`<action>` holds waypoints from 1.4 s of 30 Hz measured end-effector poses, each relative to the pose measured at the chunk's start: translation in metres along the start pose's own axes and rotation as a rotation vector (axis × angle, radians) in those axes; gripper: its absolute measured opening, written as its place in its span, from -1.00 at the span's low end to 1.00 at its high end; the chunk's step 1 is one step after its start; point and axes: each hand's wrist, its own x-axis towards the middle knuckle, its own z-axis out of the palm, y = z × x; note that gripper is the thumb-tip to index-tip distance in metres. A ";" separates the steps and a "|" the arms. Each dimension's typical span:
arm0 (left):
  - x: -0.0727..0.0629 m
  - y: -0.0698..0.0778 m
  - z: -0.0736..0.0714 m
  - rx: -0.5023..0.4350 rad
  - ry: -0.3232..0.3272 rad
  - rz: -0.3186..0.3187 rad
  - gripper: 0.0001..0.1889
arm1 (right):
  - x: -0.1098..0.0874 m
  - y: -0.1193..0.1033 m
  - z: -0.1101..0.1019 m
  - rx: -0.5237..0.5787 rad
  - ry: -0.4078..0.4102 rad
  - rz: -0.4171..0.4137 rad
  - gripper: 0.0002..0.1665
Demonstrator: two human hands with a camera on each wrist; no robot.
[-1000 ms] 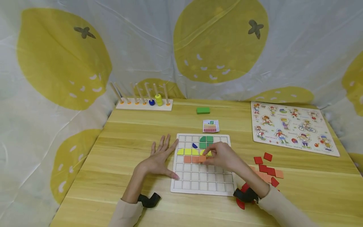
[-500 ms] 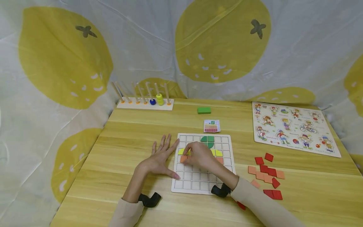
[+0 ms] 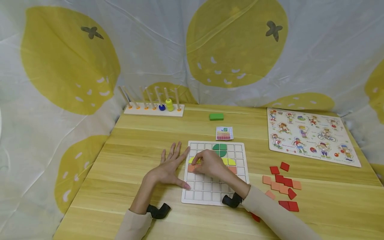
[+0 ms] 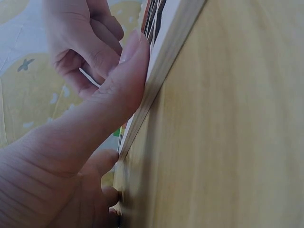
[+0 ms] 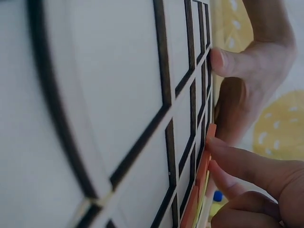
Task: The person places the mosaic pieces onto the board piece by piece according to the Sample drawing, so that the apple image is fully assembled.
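A white grid board [image 3: 207, 196] lies on the wooden table, bearing green, yellow and orange pieces. My left hand [image 3: 169, 170] spreads straight fingers along the board's left edge; its thumb [image 4: 135, 61] rests at the rim. My right hand [image 3: 210, 164] reaches over the board, thumb and forefinger pinching an orange square tile [image 3: 191, 168] at the left end of the row below the yellow pieces. In the right wrist view those fingertips are at the orange tile's edge. Another orange tile [image 3: 232, 169] shows right of the hand, which hides the middle of that row.
Loose red tiles [image 3: 285, 166] and light orange tiles [image 3: 275, 185] lie right of the board. Behind it are a small pattern card [image 3: 224, 133] and a green block [image 3: 216, 117]. A peg stand [image 3: 153, 111] is at back left, a picture puzzle [image 3: 312, 135] at back right.
My right hand has moved left across the board, from the middle of the orange row to its left end, where the tile has slid slightly left. My left hand has stayed put.
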 end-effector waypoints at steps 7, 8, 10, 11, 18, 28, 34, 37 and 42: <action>0.001 0.000 0.001 0.003 0.002 0.000 0.47 | 0.000 -0.001 0.000 0.003 0.009 -0.013 -0.80; 0.001 0.000 0.001 0.007 -0.001 -0.004 0.47 | 0.000 -0.001 0.000 0.002 0.010 -0.014 -0.80; 0.001 -0.001 0.002 0.005 0.002 -0.004 0.47 | 0.001 -0.001 0.000 0.003 0.012 -0.015 -0.80; 0.001 -0.001 0.002 0.002 0.003 -0.003 0.47 | 0.001 -0.001 0.000 0.003 0.011 -0.017 -0.80; 0.002 -0.002 0.002 -0.004 0.009 0.004 0.48 | 0.000 0.003 -0.004 0.032 -0.014 -0.058 -0.80; 0.001 -0.001 0.003 -0.012 0.013 0.007 0.49 | -0.058 0.055 -0.075 0.091 0.005 -0.017 -0.75; 0.002 0.000 0.002 -0.007 0.010 0.008 0.49 | -0.119 0.111 -0.113 0.081 -0.020 0.079 -0.70; 0.002 0.000 0.002 -0.009 0.012 0.009 0.49 | -0.142 0.134 -0.120 0.140 -0.086 0.084 -0.63; 0.002 0.000 0.004 -0.016 0.019 0.014 0.48 | -0.160 0.155 -0.119 0.211 -0.122 0.093 -0.58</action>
